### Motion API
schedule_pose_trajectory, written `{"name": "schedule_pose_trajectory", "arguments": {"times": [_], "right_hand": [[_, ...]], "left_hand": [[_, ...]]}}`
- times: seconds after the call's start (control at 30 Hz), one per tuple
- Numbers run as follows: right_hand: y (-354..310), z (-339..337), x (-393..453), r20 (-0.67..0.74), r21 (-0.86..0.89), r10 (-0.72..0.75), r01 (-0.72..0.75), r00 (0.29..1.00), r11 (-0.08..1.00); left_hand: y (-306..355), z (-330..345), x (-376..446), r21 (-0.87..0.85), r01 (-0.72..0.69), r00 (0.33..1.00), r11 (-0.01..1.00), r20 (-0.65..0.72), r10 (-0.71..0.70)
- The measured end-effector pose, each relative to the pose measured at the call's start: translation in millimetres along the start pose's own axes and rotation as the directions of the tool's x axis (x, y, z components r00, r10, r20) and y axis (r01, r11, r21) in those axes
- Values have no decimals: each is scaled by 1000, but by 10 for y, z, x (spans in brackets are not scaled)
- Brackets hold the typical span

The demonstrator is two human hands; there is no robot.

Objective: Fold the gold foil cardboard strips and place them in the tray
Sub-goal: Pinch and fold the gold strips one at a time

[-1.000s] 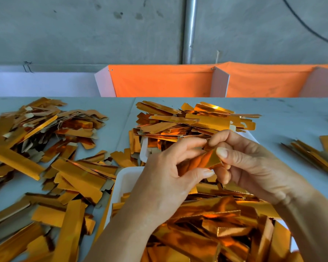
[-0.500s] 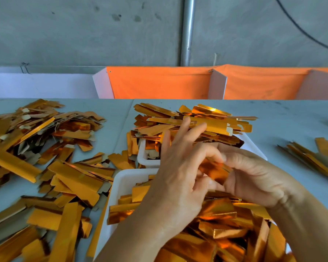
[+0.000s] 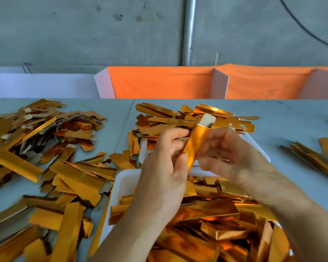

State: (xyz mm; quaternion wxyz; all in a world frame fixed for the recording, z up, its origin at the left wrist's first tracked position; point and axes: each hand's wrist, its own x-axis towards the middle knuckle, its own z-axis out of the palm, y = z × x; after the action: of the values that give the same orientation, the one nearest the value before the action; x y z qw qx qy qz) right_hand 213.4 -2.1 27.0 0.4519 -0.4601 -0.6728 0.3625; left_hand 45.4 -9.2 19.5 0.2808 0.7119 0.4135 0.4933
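The near tray (image 3: 119,188) is heaped with folded strips (image 3: 206,224), and the far tray (image 3: 257,146) at 12 o'clock also. A loose pile (image 3: 45,157) blocks the counter (image 3: 282,118) from 8 to 10 o'clock. Bare counter lies at 2 o'clock, before a small pile (image 3: 314,156) at 3 o'clock.

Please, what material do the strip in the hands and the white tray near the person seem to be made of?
The strip, held by the left hand and right hand, looks like thin cardboard with mirror-like gold foil on one side: its upper tab shows a dull beige back. The near tray seems to be smooth white plastic or foam, matte, with a rounded rim; the picture leaves this open.
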Motion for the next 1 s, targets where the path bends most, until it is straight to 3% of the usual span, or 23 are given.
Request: {"name": "schedule_pose_trajectory", "arguments": {"times": [0.1,0.17,0.3,0.47,0.6,0.73,1.0], "right_hand": [[-20,-106,3,-88,210,-20,38,996,977],[-23,-137,-1,-105,240,-30,54,994,969],[-31,-131,-2,-32,238,-22,29,999,971],[-56,-156,-17,75,417,16,-46,997,908],[-55,-195,-11,95,521,41,-85,995,849],[-47,-220,-13,125,533,15,-80,992,842],[-46,-238,-34,247,417,-4,-102,969,903]], "left_hand": [[19,-19,-3,165,-54,995,985,91,39],[45,-19,-15,190,-71,990,979,134,45],[48,-19,-31,107,-59,985,993,168,40],[-3,2,-23,148,-63,986,987,165,39],[8,-13,3,63,-52,989,997,144,42],[27,-5,-2,-76,20,985,997,173,-7],[-67,-39,17,-113,159,977,981,162,-139]]}}
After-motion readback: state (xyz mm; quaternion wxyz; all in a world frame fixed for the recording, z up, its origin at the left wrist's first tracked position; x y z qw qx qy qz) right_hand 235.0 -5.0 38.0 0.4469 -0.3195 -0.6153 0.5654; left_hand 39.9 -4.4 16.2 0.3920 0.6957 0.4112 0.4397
